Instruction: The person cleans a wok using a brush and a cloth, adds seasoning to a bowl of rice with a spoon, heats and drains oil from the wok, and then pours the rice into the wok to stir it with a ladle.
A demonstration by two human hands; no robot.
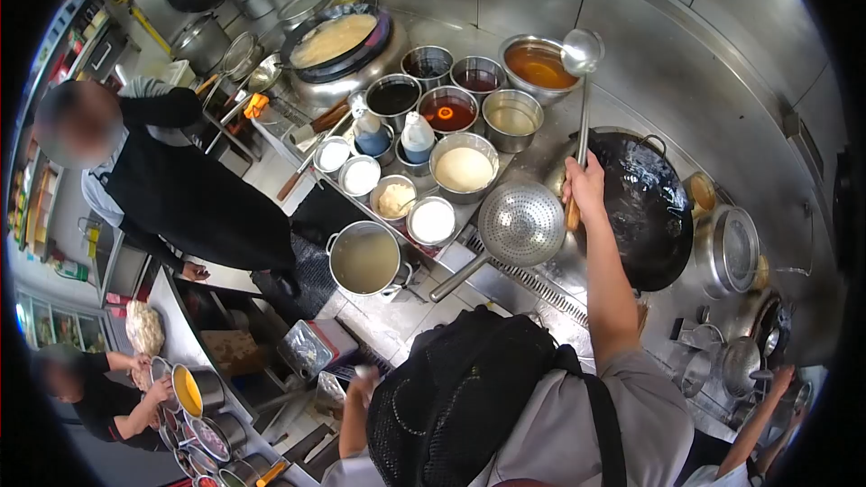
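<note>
My right hand (586,185) is closed round the wooden handle of a long metal ladle (582,52), whose bowl is raised beside a steel bowl of amber liquid (539,65). Right of that hand lies a large dark wok (636,207), its surface wet and shiny. A perforated strainer (521,224) rests just left of the hand, its handle pointing down-left. My left hand (363,385) is low in the view, near a small pale item; its fingers are too blurred to make out.
Containers of sauces and powders (465,167) crowd the counter to the left. A pot of cloudy liquid (363,257) stands below them. A person in a black apron (198,189) is at the left; another handles bowls lower left. A co-worker's arms (758,415) reach in lower right.
</note>
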